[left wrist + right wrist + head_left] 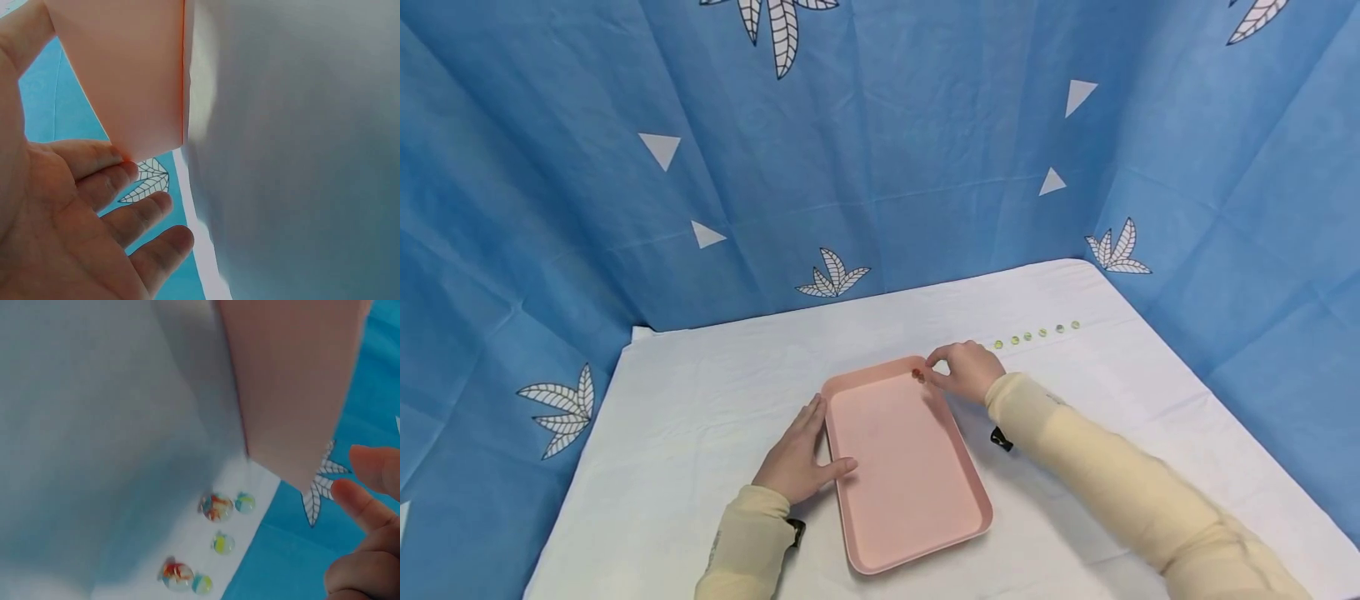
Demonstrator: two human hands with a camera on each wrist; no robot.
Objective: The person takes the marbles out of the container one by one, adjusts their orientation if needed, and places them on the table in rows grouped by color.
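A pink rectangular tray (pixel 910 475) lies on the white-covered table. My left hand (pixel 801 454) holds its left side, thumb over the rim and the other fingers along the outer wall. In the left wrist view those fingers (pixel 147 222) are spread, some touching the tray's outside near a corner. Two small reddish-brown pieces (pixel 918 376) lie inside the tray's far right corner. Just right of them is my right hand (pixel 970 369), thumb and index finger slightly apart above the rim. Nothing shows between those fingertips (pixel 351 495) in the right wrist view.
Yellow-green glass marbles (pixel 1027 337) stand in a row right of the tray, beyond my right hand. The right wrist view also shows larger marbles with red swirls (pixel 217 507) on the cloth. A blue patterned curtain (pixel 880 150) hangs behind the table.
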